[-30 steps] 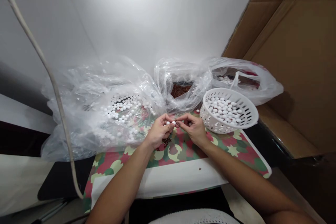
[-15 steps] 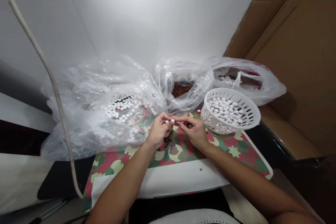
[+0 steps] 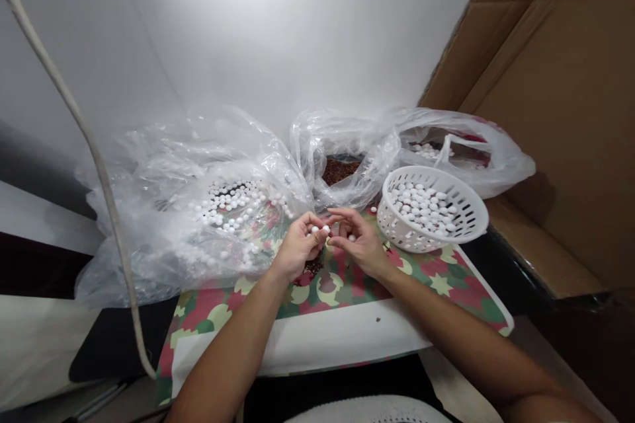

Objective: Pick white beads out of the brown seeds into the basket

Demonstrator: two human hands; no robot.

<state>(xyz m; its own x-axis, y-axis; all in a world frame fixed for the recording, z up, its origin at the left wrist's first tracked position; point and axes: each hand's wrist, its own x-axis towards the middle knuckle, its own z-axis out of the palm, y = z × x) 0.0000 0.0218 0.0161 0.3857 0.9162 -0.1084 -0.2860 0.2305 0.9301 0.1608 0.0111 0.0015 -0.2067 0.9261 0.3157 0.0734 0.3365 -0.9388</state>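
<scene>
My left hand (image 3: 296, 248) is closed on small white balls (image 3: 326, 229), pinching one between thumb and forefinger with another just behind it. Facing it, my right hand (image 3: 363, 248) has its thumb tip by the pinched ball and its forefinger raised a little off it. Another white ball (image 3: 352, 238) rests inside the curled fingers of that right hand. Under the left hand, small dark brown bits (image 3: 313, 267) lie in a little heap on the patterned table cover (image 3: 330, 289).
A white slotted basket (image 3: 471, 225) of white balls stands at right. Clear plastic bags line the wall: one with white balls (image 3: 233, 201) at left, one with brown bits (image 3: 340, 172) in the middle, another (image 3: 516, 162) at right. A pale cable (image 3: 106, 185) hangs left.
My right forefinger and thumb have spread apart and lifted slightly off the pinched ball. The white ball in my right fingers shows more clearly. My left hand has barely moved.
</scene>
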